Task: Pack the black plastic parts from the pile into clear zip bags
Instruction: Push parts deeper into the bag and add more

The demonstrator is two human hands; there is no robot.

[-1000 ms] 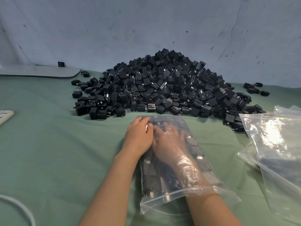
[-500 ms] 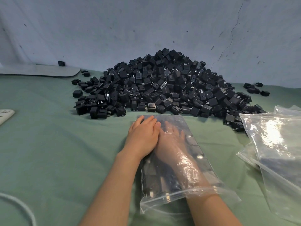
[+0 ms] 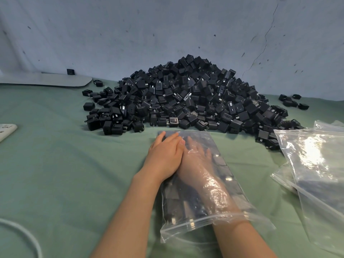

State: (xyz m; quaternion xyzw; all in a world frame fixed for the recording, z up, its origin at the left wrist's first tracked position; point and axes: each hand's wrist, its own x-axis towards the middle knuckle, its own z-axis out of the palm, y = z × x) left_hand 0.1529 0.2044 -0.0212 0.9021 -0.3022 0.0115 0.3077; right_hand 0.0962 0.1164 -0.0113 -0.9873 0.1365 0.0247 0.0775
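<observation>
Green cloth [image 3: 55, 174] covers most of frame. Pile of black parts [image 3: 186, 97] heaped at centre, against wall. Spare bags [image 3: 316, 161] stacked at right edge. Zip bag [image 3: 230, 183] lies flat at lower centre, mouth toward viewer, black parts [image 3: 173, 203] inside. Right hand [image 3: 197, 161] inside bag, fingers spread flat. Left hand [image 3: 163, 157] presses bag's far left corner, fingers straight. White cable [image 3: 28, 237] at lower left.
</observation>
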